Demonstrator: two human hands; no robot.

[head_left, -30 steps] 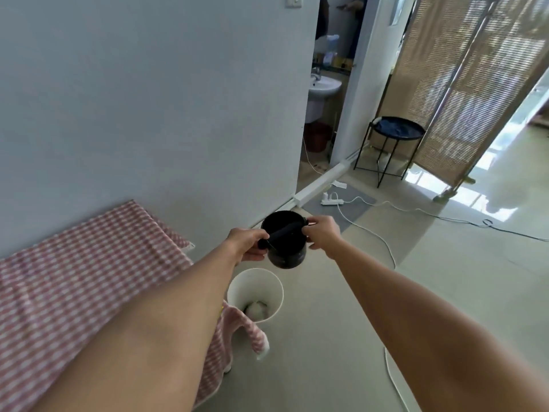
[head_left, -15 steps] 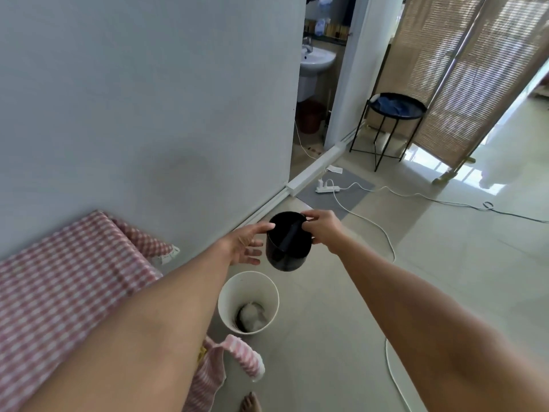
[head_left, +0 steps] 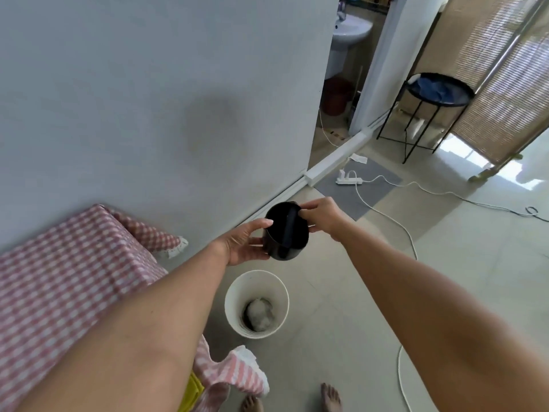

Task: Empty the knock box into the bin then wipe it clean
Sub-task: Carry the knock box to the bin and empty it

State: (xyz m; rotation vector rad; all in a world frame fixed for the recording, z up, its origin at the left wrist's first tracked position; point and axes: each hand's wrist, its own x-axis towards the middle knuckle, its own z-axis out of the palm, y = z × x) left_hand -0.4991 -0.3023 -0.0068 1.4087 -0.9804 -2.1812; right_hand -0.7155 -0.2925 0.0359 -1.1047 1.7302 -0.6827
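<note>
The black round knock box (head_left: 280, 246) with its bar across the mouth hangs in the air, upright and tilted a little toward me. My left hand (head_left: 242, 243) cups its left side, thumb at the rim and fingers curled under the wall. My right hand (head_left: 322, 215) pinches the far end of the bar at the rim. Below and slightly nearer to me stands the white bin (head_left: 233, 295) on the floor, open, with a crumpled grey wad at its bottom.
A table under a pink checked cloth (head_left: 59, 286) fills the left, its corner hanging near the bin. A white cable (head_left: 407, 233) and power strip (head_left: 349, 180) lie on the floor at right. A black side table (head_left: 439, 90) stands further back. My bare feet (head_left: 329, 396) are below.
My left hand, which had come off the box half a second ago, now holds its side again. The box has turned so that its bar points away from me. The view has dropped toward the bin.
</note>
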